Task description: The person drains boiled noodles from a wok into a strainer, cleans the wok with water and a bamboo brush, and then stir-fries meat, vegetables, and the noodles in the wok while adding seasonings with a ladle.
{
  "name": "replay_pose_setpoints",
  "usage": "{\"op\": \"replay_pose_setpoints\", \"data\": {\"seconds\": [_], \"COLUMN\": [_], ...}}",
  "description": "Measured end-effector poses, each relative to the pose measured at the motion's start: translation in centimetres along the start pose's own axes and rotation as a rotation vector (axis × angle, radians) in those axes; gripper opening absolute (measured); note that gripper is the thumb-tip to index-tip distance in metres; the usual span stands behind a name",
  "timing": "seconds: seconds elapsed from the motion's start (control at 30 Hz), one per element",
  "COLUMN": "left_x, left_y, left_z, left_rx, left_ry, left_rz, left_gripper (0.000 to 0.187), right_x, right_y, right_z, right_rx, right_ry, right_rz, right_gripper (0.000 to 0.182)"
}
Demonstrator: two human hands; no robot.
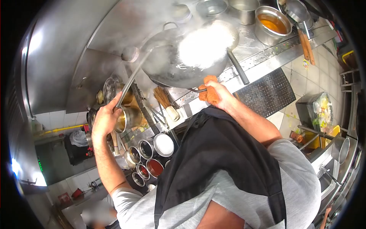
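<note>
A large dark wok [160, 72] sits on the stove, with steam and a strong white glare over its right part. Pale strands like noodles [185, 67] show at the glare's lower edge; the rest of the contents is washed out. My right hand [221, 94] is closed round an orange cloth [208, 91] wrapped on the wok's near handle [194, 90]. My left hand [105, 121] grips a long-handled metal wok utensil [132, 78], which slants into the wok's left side. Steam blurs its far end, so its head cannot be made out.
A black-handled pan [238, 66] stands right of the wok. Behind are metal pots, one with orange liquid [272, 23]. A bamboo brush [164, 99], sauce containers [154, 168] and a metal pot [131, 119] are at left. A person [97, 213] is at lower left.
</note>
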State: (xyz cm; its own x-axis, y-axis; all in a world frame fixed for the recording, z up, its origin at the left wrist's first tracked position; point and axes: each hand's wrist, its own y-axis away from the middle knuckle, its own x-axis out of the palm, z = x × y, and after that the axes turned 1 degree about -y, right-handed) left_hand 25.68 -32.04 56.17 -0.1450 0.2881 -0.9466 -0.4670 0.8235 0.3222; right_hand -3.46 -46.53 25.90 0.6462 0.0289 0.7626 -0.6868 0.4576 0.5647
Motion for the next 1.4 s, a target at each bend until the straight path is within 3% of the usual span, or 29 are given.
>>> {"op": "replay_pose_setpoints", "data": {"seconds": [0.17, 0.33, 0.43, 0.53, 0.73, 0.83, 1.0, 1.07, 1.3, 1.33, 1.4], "left_x": [-2.8, 0.2, 4.3, 4.5, -1.8, -0.5, 6.1, 6.6, 1.5, 2.6, 5.0], "left_y": [1.1, -1.8, -5.5, -5.8, -0.8, -0.7, -3.7, -3.9, 0.2, -0.2, -1.5], "left_z": [-0.3, -2.0, -2.5, -3.3, -2.1, -3.7, -4.8, -5.0, -3.9, -3.5, -4.8], "left_rx": [0.199, 0.333, 0.341, 0.281, 0.307, 0.312, 0.324, 0.307, 0.248, 0.362, 0.308], "left_ry": [-0.241, -0.377, -0.316, -0.196, -0.117, -0.184, -0.151, -0.096, -0.065, -0.060, -0.083], "left_rz": [0.113, 0.061, 0.005, 0.023, 0.184, 0.234, 0.087, 0.064, 0.279, 0.215, 0.199], "left_gripper": [0.066, 0.062, 0.065, 0.065, 0.066, 0.065, 0.063, 0.065, 0.067, 0.065, 0.063], "right_x": [0.1, 0.2, 0.2, -0.2, -0.6, -0.8, -0.5, -0.4, -0.6, -0.8, -0.6], "right_y": [-0.1, 0.0, -0.1, -0.1, -0.2, -0.5, -0.3, 0.0, -0.4, -0.6, -0.6], "right_z": [-0.2, -0.4, -0.5, -0.2, -0.2, -0.3, -0.3, 0.0, -0.2, -0.4, -0.6], "right_rx": [-0.050, -0.050, -0.059, -0.056, -0.036, -0.028, -0.017, -0.024, -0.039, -0.043, -0.037], "right_ry": [-0.054, -0.048, -0.051, -0.063, -0.047, -0.049, -0.038, -0.032, -0.058, -0.052, -0.038], "right_rz": [-0.003, -0.018, -0.020, -0.002, 0.011, -0.012, -0.017, -0.011, -0.008, 0.010, 0.026], "right_gripper": [0.043, 0.042, 0.039, 0.039, 0.045, 0.046, 0.047, 0.047, 0.045, 0.047, 0.049]}}
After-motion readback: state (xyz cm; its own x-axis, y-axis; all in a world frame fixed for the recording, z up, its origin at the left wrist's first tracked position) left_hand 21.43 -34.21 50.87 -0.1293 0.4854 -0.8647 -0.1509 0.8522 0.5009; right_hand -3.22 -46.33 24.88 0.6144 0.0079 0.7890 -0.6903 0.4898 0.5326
